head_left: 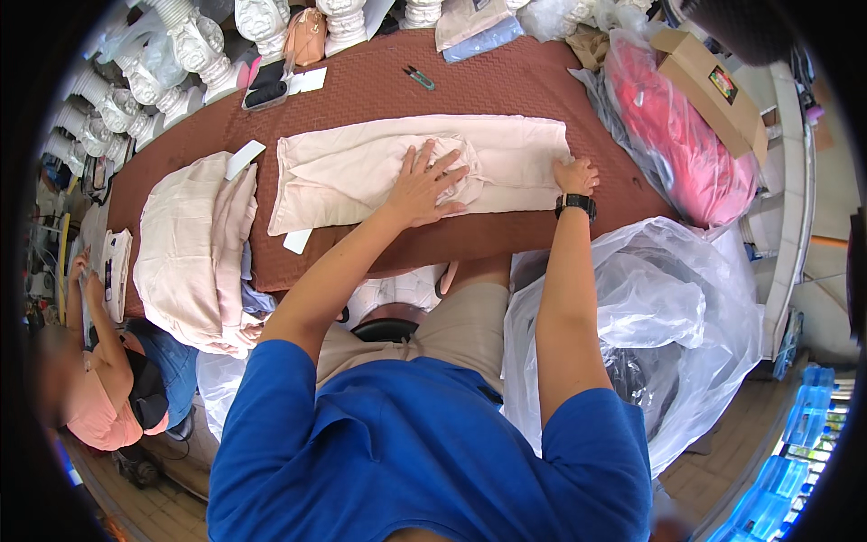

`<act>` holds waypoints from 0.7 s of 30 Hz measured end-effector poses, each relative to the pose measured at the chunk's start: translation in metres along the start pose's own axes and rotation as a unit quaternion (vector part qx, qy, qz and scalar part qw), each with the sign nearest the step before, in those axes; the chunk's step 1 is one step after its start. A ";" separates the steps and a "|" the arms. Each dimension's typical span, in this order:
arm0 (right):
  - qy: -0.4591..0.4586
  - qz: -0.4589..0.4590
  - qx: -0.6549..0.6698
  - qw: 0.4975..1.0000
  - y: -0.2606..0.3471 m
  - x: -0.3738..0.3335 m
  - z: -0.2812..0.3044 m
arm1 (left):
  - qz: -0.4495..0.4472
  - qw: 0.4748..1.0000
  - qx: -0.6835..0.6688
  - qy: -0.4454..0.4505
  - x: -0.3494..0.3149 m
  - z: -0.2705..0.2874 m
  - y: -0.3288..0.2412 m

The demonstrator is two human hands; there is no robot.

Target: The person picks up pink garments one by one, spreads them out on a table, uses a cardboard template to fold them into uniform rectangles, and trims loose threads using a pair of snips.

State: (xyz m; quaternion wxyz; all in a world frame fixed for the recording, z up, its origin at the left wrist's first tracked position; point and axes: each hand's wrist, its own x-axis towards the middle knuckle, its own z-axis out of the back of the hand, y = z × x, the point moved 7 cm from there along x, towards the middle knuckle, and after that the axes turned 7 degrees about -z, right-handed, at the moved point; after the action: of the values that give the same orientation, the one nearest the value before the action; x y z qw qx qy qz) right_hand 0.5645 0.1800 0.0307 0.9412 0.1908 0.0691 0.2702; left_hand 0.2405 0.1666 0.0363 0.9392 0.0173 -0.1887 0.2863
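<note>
A pale pink-beige folded garment [339, 172] lies stretched as a long strip across the brown-covered table in front of me. My left hand [427, 187] rests on its middle, palm down with the fingers spread, over a rumpled bulge in the cloth. At the strip's right end, my right hand [575, 176] has its fingers curled on the edge of the garment; a black watch is on that wrist. To the left, a pile of similar pale garments [185, 244] hangs over the table's front edge, with a white card [244, 160] on top.
Thread snips [419, 79] lie on the tablecloth [361, 95] beyond the garment. A clear box of black items [267, 90] stands far left. Bagged red-pink cloth [664, 117] and a cardboard box [713, 90] sit at right. A large clear plastic bag [650, 298] stands beside my right arm. Another person [113, 370] works at left.
</note>
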 end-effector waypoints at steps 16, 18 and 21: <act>0.171 -0.003 0.032 0.985 -0.019 0.036 -0.033 | 0.098 0.991 0.044 -0.078 -0.005 0.011 0.023; 0.138 0.012 0.027 0.990 -0.016 0.039 -0.037 | 0.110 0.991 0.042 -0.058 -0.016 -0.002 0.031; 0.141 0.026 0.013 0.990 -0.010 0.038 -0.037 | 0.110 0.990 0.027 -0.079 -0.023 -0.002 0.034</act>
State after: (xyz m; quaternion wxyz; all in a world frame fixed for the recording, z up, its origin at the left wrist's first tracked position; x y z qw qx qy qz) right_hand 0.5927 0.2041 -0.0080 0.9119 0.1647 0.2001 0.3181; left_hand 0.2050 0.1836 0.0238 0.8831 0.0440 -0.2554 0.3910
